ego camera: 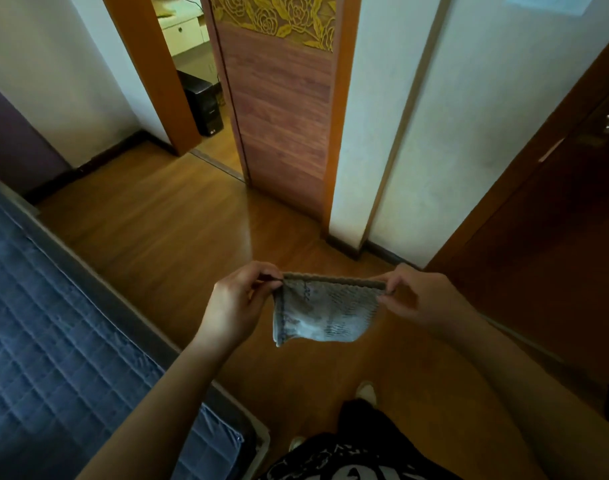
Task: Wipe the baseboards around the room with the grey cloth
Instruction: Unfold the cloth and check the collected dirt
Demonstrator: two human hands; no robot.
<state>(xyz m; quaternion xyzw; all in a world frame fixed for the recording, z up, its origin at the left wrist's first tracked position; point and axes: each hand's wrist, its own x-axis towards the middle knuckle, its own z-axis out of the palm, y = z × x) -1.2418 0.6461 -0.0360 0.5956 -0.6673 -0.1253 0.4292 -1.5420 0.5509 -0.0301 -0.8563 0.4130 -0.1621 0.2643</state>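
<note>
While a blue mattress (54, 323) fills the lower left, the cloth (325, 310) is pinched at its top corners by the left hand (239, 303) and right hand (417, 299), mid-frame; dark baseboard (344, 244), seemingly unwiped, lies beyond.

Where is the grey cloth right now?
In the head view the grey cloth hangs low in the centre, stretched between the left hand and the right hand, which pinch its top corners above the wooden floor.
</note>
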